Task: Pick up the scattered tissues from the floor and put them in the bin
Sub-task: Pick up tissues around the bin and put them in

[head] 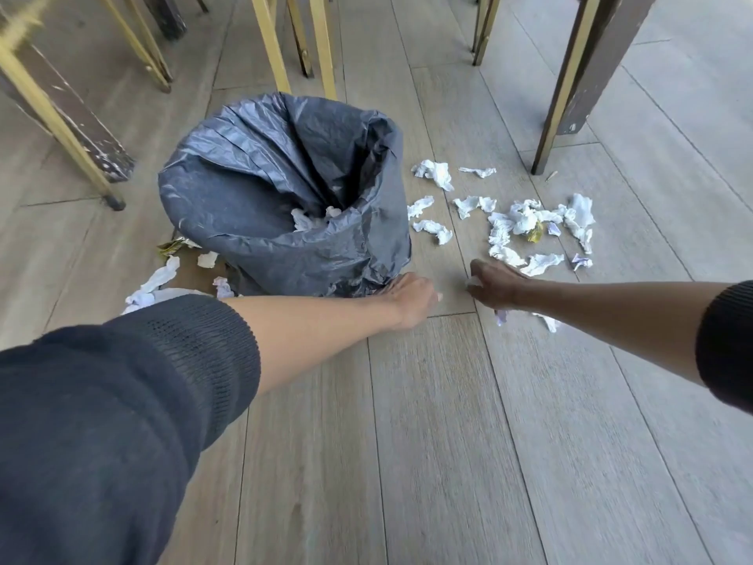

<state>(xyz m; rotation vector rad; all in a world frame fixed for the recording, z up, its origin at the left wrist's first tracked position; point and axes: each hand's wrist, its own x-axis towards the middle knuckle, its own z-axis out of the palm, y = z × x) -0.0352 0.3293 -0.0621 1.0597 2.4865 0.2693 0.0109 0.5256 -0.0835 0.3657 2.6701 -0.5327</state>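
On wood-plank floor, leftmost, we list loose tissues [157, 279] beside the black-lined bin [281, 189]; our left hand [411, 297], loosely curled, empty, at its base; our right hand [495, 285] pinching a tissue scrap [472, 282]; scattered tissues [525, 222] beyond, near a table leg [570, 87].

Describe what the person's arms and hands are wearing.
Both arms wear a dark ribbed-knit sweater. The left sleeve is pushed up near the elbow, leaving the forearm bare; the right sleeve ends at a ribbed cuff. The left hand and right hand are bare: no gloves, and no rings or watch visible.
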